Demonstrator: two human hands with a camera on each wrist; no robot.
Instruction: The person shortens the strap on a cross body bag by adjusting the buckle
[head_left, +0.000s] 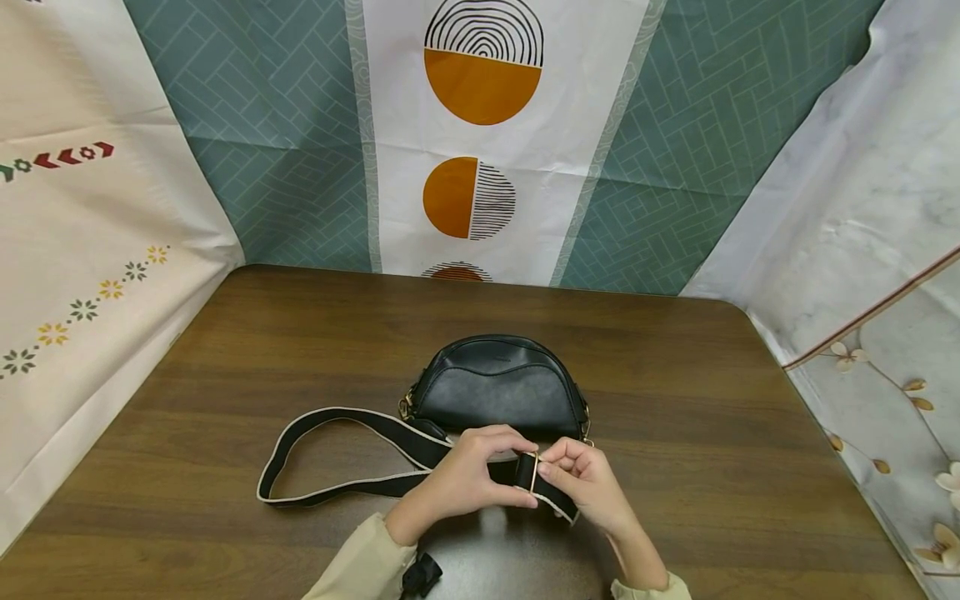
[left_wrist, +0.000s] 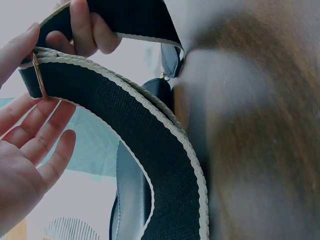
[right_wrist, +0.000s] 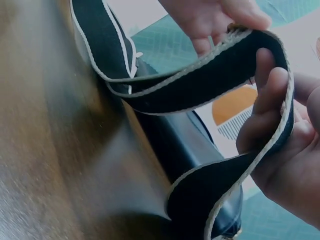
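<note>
A black half-moon handbag (head_left: pixel 498 392) stands on the table, its wide black strap (head_left: pixel 405 442) with pale braided edges still clipped on. My left hand (head_left: pixel 472 475) holds the strap at its gold slider buckle (head_left: pixel 533 473), thumb on one edge and fingertips on the other. Just to the right, my right hand (head_left: pixel 588 487) pinches the strap beside the buckle. In the right wrist view the strap bends around the right fingers (right_wrist: pixel 265 107). The left wrist view shows doubled strap layers (left_wrist: pixel 125 95) running from the buckle.
The strap's long loop (head_left: pixel 273 467) lies on the brown wooden table (head_left: pixel 225 375) to the left. Gold rings (head_left: pixel 406 406) sit at the bag's ends. Patterned cloths (head_left: pixel 292 142) hang behind and at both sides. A black wrist-mounted piece (head_left: pixel 422 575) is at the left sleeve.
</note>
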